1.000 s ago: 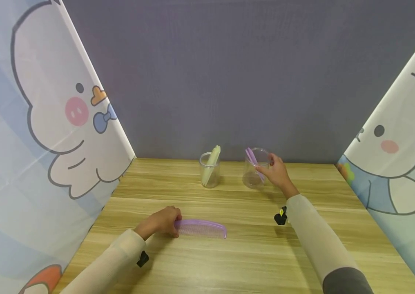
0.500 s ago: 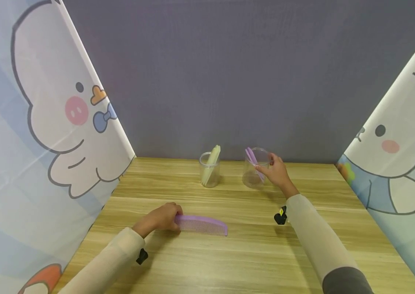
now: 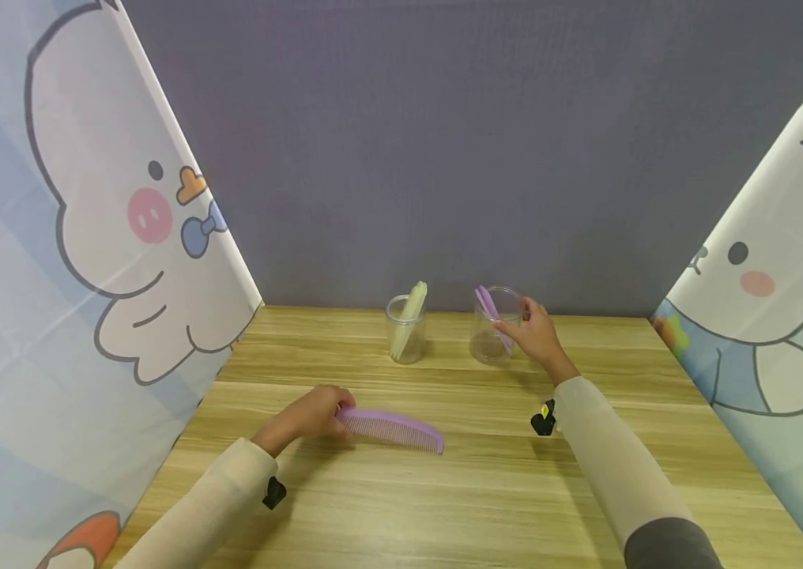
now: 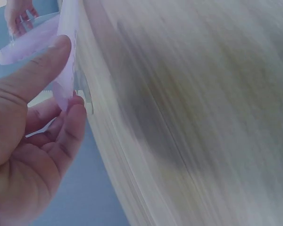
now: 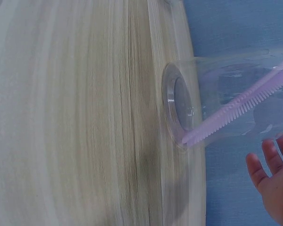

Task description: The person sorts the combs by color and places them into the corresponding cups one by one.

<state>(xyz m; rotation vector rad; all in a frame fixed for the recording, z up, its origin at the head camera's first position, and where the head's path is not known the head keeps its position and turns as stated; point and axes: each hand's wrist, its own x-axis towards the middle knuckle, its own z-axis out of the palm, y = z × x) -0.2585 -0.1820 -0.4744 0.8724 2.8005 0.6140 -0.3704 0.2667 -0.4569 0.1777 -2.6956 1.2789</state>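
Observation:
Between thumb and fingers, my left hand (image 3: 316,412) pinches one end of a purple comb (image 3: 392,428). The comb points right, teeth toward me, above the front half of the table. In the left wrist view the thumb presses one face of the comb (image 4: 66,70) and the fingertips the other. Farther back, my right hand (image 3: 538,338) grips a clear plastic cup (image 3: 492,352) near its rim from the right. Purple combs (image 3: 485,300) lean inside that cup. The right wrist view shows its clear wall, a toothed purple comb (image 5: 236,108) slanting within, and several fingers (image 5: 273,157) beside it.
Left of the gripped cup stands a second clear cup (image 3: 409,349) with pale green combs (image 3: 412,304) leaning in it. Both cups are near the back edge of the wooden table (image 3: 444,506). A grey panel (image 3: 401,158) rises behind, and printed cloth walls (image 3: 181,316) flank the sides.
My left hand has moved slightly away from me with the purple comb, whose free end now slants down to the right. My right hand and both cups have stayed in place.

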